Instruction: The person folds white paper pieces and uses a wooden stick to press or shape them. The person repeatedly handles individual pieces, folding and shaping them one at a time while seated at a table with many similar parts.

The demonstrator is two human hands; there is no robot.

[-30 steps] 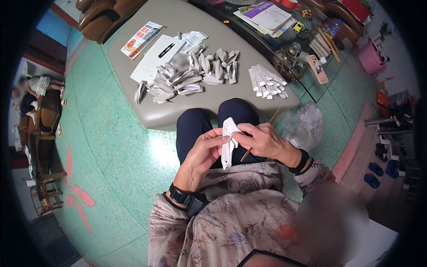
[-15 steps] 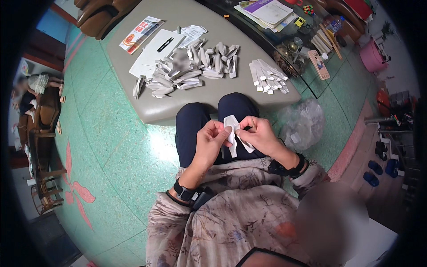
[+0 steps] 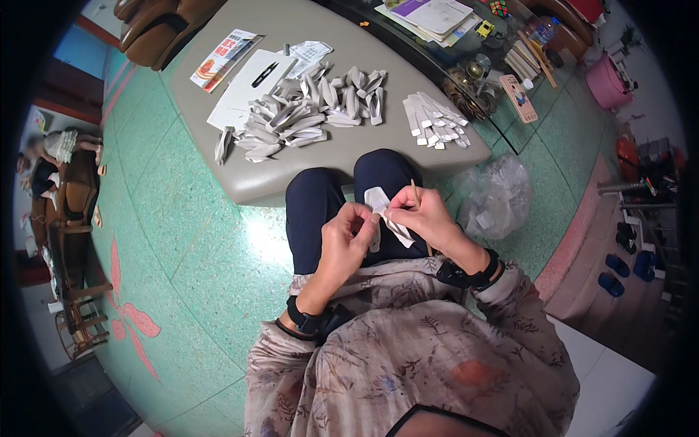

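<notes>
Above my lap, both hands pinch a folded white paper piece (image 3: 376,197). My left hand (image 3: 345,237) grips its left edge, thumb against forefinger. From the other side, my right hand (image 3: 431,220) holds it with thumb and forefinger; a thin wooden stick (image 3: 415,192) also pokes up between this hand's fingers. The fingertips of both hands nearly meet, hiding the middle of the paper. On the grey padded seat in front of me lies a heap of folded grey-white paper pieces (image 3: 313,116). To its right rests a stack of flat white strips (image 3: 431,120).
A black thread snipper (image 3: 265,74) lies on white paper beside a printed leaflet (image 3: 222,62). Right of my knees, a clear plastic bag (image 3: 499,200) sits on the floor. A glass table beyond holds papers (image 3: 433,16) and a phone (image 3: 518,98). Slippers (image 3: 610,284) stand far right.
A thin wooden stick now shows in my right hand. The paper piece has turned slightly and my left fingers cover more of its lower part. The view has shifted a little.
</notes>
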